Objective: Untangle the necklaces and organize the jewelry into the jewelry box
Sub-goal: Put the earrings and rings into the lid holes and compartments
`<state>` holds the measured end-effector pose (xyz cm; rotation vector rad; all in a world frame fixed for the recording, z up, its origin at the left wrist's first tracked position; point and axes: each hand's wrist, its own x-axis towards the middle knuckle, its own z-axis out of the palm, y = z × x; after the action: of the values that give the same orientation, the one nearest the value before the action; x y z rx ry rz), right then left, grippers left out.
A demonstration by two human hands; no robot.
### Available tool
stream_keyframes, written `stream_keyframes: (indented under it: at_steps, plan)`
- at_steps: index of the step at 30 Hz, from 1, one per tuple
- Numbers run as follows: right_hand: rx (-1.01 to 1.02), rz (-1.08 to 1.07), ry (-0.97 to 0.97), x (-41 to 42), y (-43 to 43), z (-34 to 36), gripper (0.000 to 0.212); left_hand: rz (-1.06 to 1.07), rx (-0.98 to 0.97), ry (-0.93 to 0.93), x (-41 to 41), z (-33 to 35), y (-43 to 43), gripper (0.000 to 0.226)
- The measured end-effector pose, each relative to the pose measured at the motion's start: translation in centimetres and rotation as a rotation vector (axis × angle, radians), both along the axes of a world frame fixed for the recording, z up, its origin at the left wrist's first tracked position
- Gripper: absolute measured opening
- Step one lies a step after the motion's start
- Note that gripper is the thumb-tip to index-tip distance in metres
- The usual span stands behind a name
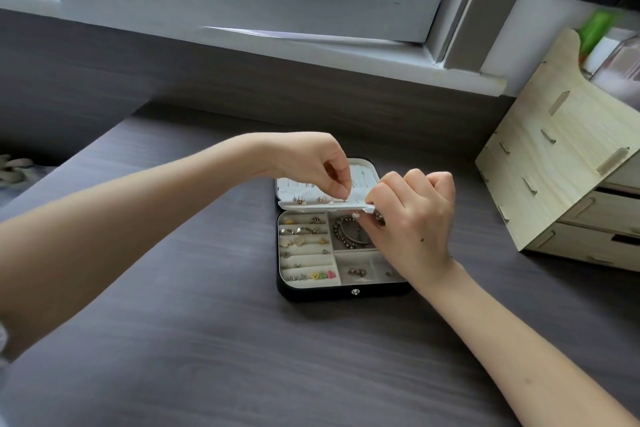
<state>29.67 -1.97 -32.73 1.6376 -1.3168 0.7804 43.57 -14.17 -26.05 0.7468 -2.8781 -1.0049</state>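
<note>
A black jewelry box [322,292] lies open on the dark desk, its cream compartments holding rings, small earrings and a beaded bracelet [346,234]. A white earring flap [325,206] is folded out from the lid, with several studs stuck through it. My left hand [322,163] hovers over the flap and pinches a small stud at its edge. My right hand [412,215] grips the flap's right end with curled fingers, and a small clear stud [355,215] shows beside its fingertips. No loose necklace is visible.
A pale wooden drawer organizer [568,177] stands at the right. A window sill [311,52] and wall run behind the desk [194,340]. A grey object [14,168] lies at the far left edge.
</note>
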Motion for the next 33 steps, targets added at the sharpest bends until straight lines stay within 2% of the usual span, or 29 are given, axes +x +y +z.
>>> stream_keyframes:
  at_steps: [3,8,14,23,29,31,33]
  plan:
    - [-0.015,0.002,-0.001,0.0,0.0,0.0,0.027,-0.028,-0.067,-0.049,-0.4,0.3,0.0,0.021]
    - [-0.005,-0.007,0.003,0.0,0.0,0.0,0.024,-0.094,-0.223,-0.169,-1.1,0.6,0.4,0.011]
    - [0.002,-0.001,0.011,-0.1,0.0,0.0,0.024,-0.071,-0.189,-0.209,-1.6,0.9,0.7,0.016]
    - [-0.018,-0.024,-0.011,0.0,-0.1,0.0,0.026,0.107,0.071,0.076,1.4,-0.2,1.2,0.008]
    - [0.052,-0.014,-0.062,-0.1,-0.5,0.8,0.025,0.254,0.084,0.317,3.5,1.5,2.0,0.024]
    - [0.115,-0.034,-0.08,-0.3,-1.1,1.7,0.033,0.286,0.079,0.399,4.3,1.4,2.7,0.029]
    - [0.171,-0.06,-0.1,-0.3,-1.8,2.8,0.044,0.301,-0.044,0.44,4.9,0.6,3.3,0.026]
